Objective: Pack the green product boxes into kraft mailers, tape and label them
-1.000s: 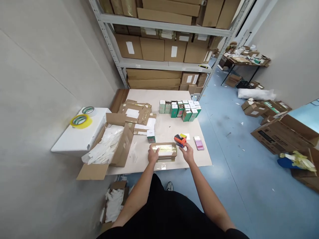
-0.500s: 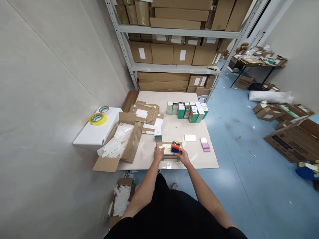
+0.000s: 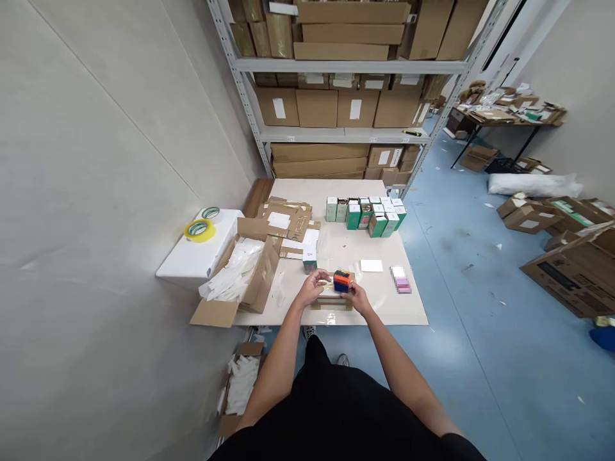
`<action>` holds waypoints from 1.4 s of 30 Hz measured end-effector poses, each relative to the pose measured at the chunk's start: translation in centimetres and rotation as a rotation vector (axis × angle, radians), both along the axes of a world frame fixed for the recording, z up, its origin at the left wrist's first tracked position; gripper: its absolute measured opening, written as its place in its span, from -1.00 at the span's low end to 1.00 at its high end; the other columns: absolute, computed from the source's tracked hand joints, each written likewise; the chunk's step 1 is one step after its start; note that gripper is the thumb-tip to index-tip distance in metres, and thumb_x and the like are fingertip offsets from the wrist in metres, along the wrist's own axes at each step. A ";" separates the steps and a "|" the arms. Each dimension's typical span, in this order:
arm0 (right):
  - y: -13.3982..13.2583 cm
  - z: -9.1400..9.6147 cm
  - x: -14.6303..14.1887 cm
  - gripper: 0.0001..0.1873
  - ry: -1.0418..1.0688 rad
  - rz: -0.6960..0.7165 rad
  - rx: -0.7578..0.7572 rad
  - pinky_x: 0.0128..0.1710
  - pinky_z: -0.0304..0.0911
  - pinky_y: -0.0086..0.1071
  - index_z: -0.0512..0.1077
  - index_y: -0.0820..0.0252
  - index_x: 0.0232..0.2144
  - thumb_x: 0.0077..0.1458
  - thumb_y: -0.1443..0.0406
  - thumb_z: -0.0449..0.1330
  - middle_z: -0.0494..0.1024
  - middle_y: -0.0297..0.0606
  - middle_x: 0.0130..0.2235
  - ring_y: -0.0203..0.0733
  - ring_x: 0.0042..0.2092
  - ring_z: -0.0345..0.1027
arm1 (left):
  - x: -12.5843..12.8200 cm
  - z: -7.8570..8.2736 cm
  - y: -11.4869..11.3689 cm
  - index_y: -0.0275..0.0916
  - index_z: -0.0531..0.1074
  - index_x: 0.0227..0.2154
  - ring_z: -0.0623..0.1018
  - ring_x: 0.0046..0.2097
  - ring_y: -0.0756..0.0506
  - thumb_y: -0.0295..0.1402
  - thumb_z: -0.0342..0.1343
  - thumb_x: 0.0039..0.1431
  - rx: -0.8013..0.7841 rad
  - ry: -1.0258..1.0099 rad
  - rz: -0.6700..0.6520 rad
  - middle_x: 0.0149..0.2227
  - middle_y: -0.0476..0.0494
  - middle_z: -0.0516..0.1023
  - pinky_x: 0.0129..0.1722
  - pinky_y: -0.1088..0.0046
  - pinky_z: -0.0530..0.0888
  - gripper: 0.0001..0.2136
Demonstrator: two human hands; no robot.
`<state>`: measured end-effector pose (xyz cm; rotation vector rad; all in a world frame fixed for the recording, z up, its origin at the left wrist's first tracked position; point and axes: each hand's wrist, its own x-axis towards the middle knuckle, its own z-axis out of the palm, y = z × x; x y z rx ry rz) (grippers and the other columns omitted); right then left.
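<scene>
In my right hand [image 3: 357,298] is an orange and dark blue tape dispenser [image 3: 341,282], gripped at its right side above a small cardboard box [image 3: 331,302]. My left hand [image 3: 314,286] hovers over the left part of that box, its fingers bent and apart, pointing toward the dispenser. A yellowish glint of tape shows between the left fingertips and the dispenser; whether they touch it is too small to tell. Just behind the left hand stands a green and white box [image 3: 309,258].
Several green and white boxes [image 3: 378,221] stand at the back right of the table [image 3: 298,307]. Flattened cardboard [image 3: 288,221] and an open carton of white packaging [image 3: 257,282] are on the left. A white card [image 3: 371,265] lies on the right. Yellow tape [image 3: 200,230] rests on a white surface.
My left hand has lifted off the box's left end and moved right, toward the tape dispenser. The dispenser stays in my right hand, and the whole view has shifted slightly.
</scene>
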<state>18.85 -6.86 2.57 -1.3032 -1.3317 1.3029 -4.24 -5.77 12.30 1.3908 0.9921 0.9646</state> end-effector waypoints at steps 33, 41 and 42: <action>3.2 4.1 1.1 -0.81 -0.128 0.241 0.060 -0.15 0.28 -0.25 0.54 0.07 -0.40 -0.18 0.25 0.24 0.60 -0.33 -0.29 -0.04 -0.20 0.41 | -3.2 0.7 2.4 -0.21 0.66 -0.23 0.63 -0.08 -0.19 -0.16 0.29 0.13 -0.013 0.104 0.749 -0.20 -0.18 0.68 0.00 0.25 0.55 -0.75; 4.5 4.1 1.1 -0.90 -0.249 0.193 0.098 -0.32 0.14 -0.35 0.38 0.09 -0.53 -0.21 0.23 0.14 0.44 -0.38 -0.45 -0.15 -0.35 0.26 | -2.0 -5.6 2.0 -0.28 0.51 -0.17 0.69 -0.29 -0.10 -0.14 0.25 0.19 -0.404 -0.099 0.804 -0.17 -0.24 0.66 -0.30 0.41 0.58 -0.70; 4.7 4.1 1.1 -0.89 -0.252 0.201 0.097 -0.33 0.13 -0.35 0.38 0.09 -0.52 -0.20 0.23 0.13 0.44 -0.39 -0.45 -0.16 -0.36 0.25 | -1.7 -6.1 1.9 -0.26 0.48 -0.15 0.70 -0.31 -0.09 -0.13 0.22 0.24 -0.426 -0.124 0.790 -0.14 -0.25 0.65 -0.30 0.41 0.59 -0.70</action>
